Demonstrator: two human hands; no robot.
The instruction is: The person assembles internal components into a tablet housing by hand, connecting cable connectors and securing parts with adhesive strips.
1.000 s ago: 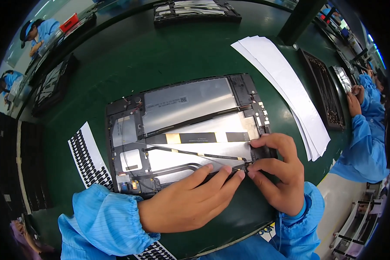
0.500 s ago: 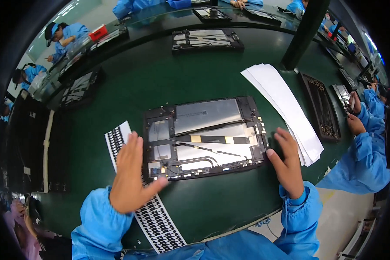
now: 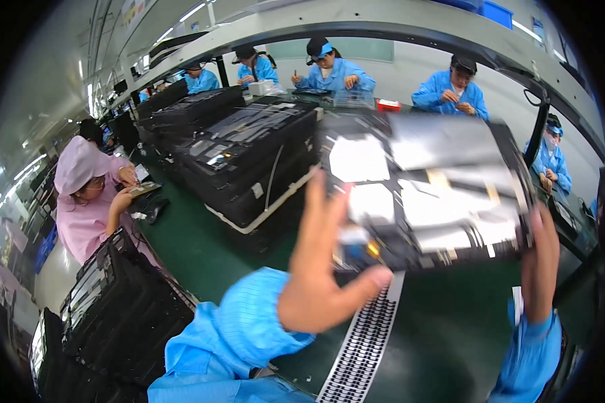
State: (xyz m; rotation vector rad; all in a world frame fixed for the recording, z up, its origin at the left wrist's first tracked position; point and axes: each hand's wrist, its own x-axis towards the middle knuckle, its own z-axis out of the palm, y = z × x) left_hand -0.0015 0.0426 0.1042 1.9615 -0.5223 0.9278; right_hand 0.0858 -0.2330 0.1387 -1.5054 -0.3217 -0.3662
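Note:
Between my two hands, an opened tablet [image 3: 444, 181] is raised off the green table, tilted and blurred by motion. Its silver plates, dark frame and thin cables face me. My left hand [image 3: 323, 262] grips the left edge, with the thumb along the lower corner and the fingers up the side. At the opposite edge my right hand [image 3: 543, 262] holds on, its fingers partly hidden. A white strip with rows of small black stickers [image 3: 363, 336] lies on the table beneath the tablet.
A tall black stack of opened tablets [image 3: 249, 161] stands ahead on the left. Another dark stack [image 3: 114, 322] is at lower left, near a person in pink [image 3: 87, 195]. Several people in blue sit across the table, under a grey overhead beam [image 3: 356, 28].
My hands have closed on the tablet and lifted it from the table. The view has swung up and to the left, bringing the stacks and co-workers into sight.

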